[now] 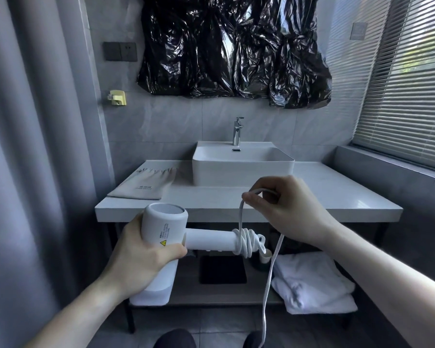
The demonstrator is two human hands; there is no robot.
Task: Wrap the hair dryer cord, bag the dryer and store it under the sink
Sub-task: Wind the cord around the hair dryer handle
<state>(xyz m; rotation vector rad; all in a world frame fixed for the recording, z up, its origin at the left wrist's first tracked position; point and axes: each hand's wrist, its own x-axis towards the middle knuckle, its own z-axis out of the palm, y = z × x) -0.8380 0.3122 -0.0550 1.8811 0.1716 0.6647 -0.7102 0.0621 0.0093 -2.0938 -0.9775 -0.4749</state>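
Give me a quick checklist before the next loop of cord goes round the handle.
1. Left hand grips the dryer body firmly: ok.
2. Right hand pinches the cord: ok.
3. Earlier loops sit tight at the handle end: ok.
4. Loose cord all wound: not ok, a long length hangs toward the floor.
5. Plug free of snags: cannot tell, out of view.
6. Cloth bag ready on the counter: ok.
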